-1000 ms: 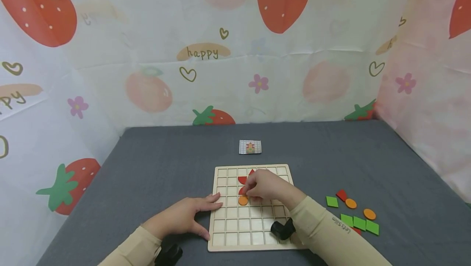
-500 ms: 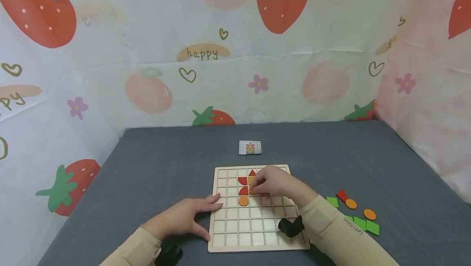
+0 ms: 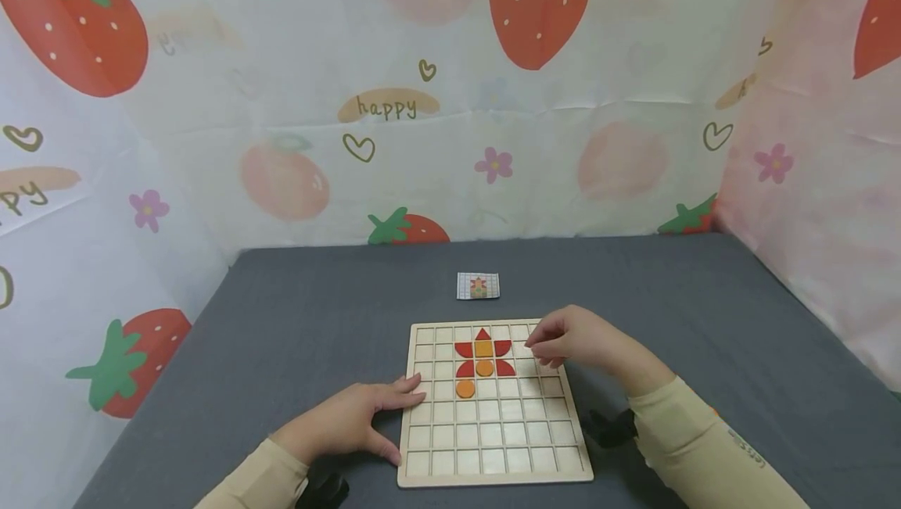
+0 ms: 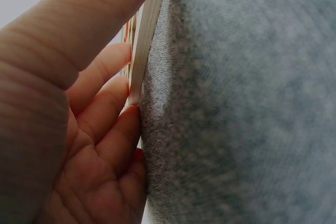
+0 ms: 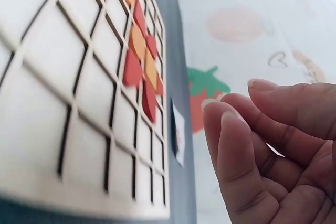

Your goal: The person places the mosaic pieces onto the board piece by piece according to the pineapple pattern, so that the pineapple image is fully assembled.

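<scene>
A wooden grid board [image 3: 493, 480] lies on the grey cloth. My left hand [image 3: 352, 415] rests at its left edge, fingers extended over the rim and thumb by the near corner. My right hand [image 3: 587, 345] is above the board's far right part, its fingers loosely bent; nothing shows between thumb and fingertips in the right wrist view. On the board, a red triangle [image 3: 482, 334] tops an orange-yellow square [image 3: 483, 349], with an orange disc [image 3: 484, 368] below. Several red quarter-round pieces [image 3: 464, 349] flank these. Another orange disc [image 3: 465, 388] sits one row nearer, to the left.
Behind the board lies a small card [image 3: 478, 286] printed with a gridded pattern. My right forearm covers the right part of the table where loose pieces lay, only a bit of one showing past the sleeve. A strawberry-print curtain [image 3: 296, 102] stands behind the table.
My right hand has let go of the orange disc in the middle column and moved right, uncovering the red pieces there. The left hand stays at the board's edge.
</scene>
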Action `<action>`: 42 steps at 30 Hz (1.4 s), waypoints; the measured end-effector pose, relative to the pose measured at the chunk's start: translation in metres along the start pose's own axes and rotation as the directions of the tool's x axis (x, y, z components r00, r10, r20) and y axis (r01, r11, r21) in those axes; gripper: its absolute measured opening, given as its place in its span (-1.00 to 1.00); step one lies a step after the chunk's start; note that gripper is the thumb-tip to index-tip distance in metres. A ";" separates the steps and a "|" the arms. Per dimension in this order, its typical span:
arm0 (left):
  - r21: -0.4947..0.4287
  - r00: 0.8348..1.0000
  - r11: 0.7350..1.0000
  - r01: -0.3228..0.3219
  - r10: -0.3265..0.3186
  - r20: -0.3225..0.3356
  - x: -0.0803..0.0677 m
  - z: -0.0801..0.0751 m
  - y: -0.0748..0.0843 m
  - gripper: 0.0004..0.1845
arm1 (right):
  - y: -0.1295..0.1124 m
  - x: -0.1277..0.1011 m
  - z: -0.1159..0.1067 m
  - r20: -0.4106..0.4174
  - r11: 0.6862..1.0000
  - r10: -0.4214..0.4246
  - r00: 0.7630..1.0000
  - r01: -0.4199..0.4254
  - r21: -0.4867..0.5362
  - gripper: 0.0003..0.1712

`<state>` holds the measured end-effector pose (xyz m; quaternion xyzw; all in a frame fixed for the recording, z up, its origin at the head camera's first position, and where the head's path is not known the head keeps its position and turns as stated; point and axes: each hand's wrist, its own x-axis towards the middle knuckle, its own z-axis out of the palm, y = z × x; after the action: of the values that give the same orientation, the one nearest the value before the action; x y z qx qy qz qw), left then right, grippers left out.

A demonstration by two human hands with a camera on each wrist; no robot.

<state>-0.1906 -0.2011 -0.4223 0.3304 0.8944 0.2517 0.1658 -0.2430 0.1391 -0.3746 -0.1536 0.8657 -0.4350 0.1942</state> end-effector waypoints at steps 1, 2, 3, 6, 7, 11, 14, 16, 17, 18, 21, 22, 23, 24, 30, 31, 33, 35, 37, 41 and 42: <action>-0.001 1.000 1.000 -0.001 0.001 0.000 0.000 0.000 0.000 -0.09 | 0.001 -0.003 -0.003 -0.015 1.000 0.014 1.000 -0.014 -0.011 -0.79; -0.003 1.000 1.000 -0.002 0.002 -0.001 0.000 0.001 0.000 -0.09 | 0.003 -0.006 -0.006 -0.028 0.999 0.027 0.999 -0.028 -0.017 -0.79; -0.004 1.000 1.000 -0.002 0.002 -0.001 0.000 0.001 0.000 -0.09 | 0.005 -0.008 -0.010 -0.038 0.999 0.037 0.999 -0.037 -0.021 -0.78; -0.010 1.000 1.000 -0.002 0.003 0.000 0.000 0.001 -0.001 -0.09 | 0.011 -0.016 -0.021 -0.044 0.998 0.048 0.998 -0.049 -0.030 -0.77; -0.009 1.000 1.000 -0.002 0.002 0.002 0.000 0.001 -0.001 -0.09 | 0.014 -0.018 -0.024 -0.043 0.998 0.045 0.998 -0.046 -0.031 -0.77; -0.004 1.000 1.000 0.002 -0.002 0.002 0.000 0.001 -0.002 -0.09 | 0.023 -0.029 -0.040 -0.034 0.998 0.036 0.999 -0.038 -0.050 -0.70; -0.006 1.000 1.000 0.005 -0.005 0.002 0.000 0.001 -0.001 -0.08 | 0.031 -0.037 -0.050 -0.033 0.997 0.036 0.999 -0.038 -0.070 -0.67; -0.006 1.000 1.000 0.005 -0.005 0.003 0.000 0.001 -0.001 -0.08 | 0.037 -0.043 -0.054 -0.032 0.996 0.040 0.999 -0.043 -0.074 -0.68; -0.004 1.000 1.000 0.004 -0.003 0.002 0.000 0.001 -0.001 -0.08 | 0.040 -0.045 -0.056 -0.033 0.996 0.047 0.998 -0.050 -0.075 -0.69; -0.003 1.000 1.000 0.004 -0.004 0.002 0.000 0.001 0.000 -0.08 | 0.043 -0.047 -0.057 -0.032 0.995 0.055 0.998 -0.057 -0.080 -0.69; 0.002 1.000 1.000 0.003 -0.003 0.000 0.000 0.000 0.001 -0.08 | 0.051 -0.052 -0.060 -0.035 0.993 0.076 0.997 -0.079 -0.091 -0.71; 0.004 1.000 1.000 0.004 -0.004 -0.001 -0.001 0.000 0.001 -0.08 | 0.053 -0.054 -0.061 -0.031 0.992 0.075 0.997 -0.078 -0.095 -0.71; 0.002 1.000 1.000 0.005 -0.005 0.000 -0.001 -0.001 0.002 -0.08 | 0.055 -0.055 -0.062 -0.029 0.992 0.078 0.997 -0.080 -0.098 -0.71; 0.001 1.000 1.000 0.007 -0.007 0.001 -0.001 -0.001 0.002 -0.09 | 0.057 -0.057 -0.063 -0.026 0.992 0.078 0.997 -0.080 -0.101 -0.71; -0.011 1.000 1.000 0.001 -0.001 0.000 -0.001 -0.001 0.002 -0.09 | 0.072 -0.063 -0.067 -0.016 0.989 0.088 0.996 -0.089 -0.121 -0.71; -0.010 1.000 1.000 -0.002 0.002 -0.001 -0.001 -0.001 0.002 -0.09 | 0.075 -0.064 -0.067 -0.011 0.989 0.090 0.996 -0.091 -0.117 -0.71; -0.008 1.000 1.000 -0.004 0.004 -0.001 -0.001 0.000 0.000 -0.09 | 0.079 -0.064 -0.067 0.000 0.990 0.094 0.996 -0.093 -0.107 -0.73; -0.007 1.000 1.000 -0.004 0.004 -0.001 0.000 0.001 0.000 -0.09 | 0.083 -0.065 -0.068 0.016 0.993 0.083 0.996 -0.082 -0.083 -0.74; -0.007 1.000 1.000 -0.002 0.002 -0.001 0.000 0.001 -0.001 -0.09 | 0.085 -0.065 -0.067 0.027 0.995 0.075 0.997 -0.073 -0.063 -0.75; -0.004 1.000 1.000 0.001 -0.001 0.000 0.001 0.001 -0.002 -0.09 | 0.088 -0.066 -0.066 0.044 0.996 0.075 0.996 -0.073 -0.043 -0.77; -0.005 1.000 1.000 0.002 -0.002 0.000 0.001 0.001 -0.002 -0.09 | 0.088 -0.067 -0.065 0.049 0.996 0.081 0.995 -0.079 -0.041 -0.77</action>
<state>-0.1916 -0.2014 -0.4242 0.3293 0.8940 0.2539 0.1670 -0.2237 0.2636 -0.3971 -0.1334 0.8743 -0.4058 0.2305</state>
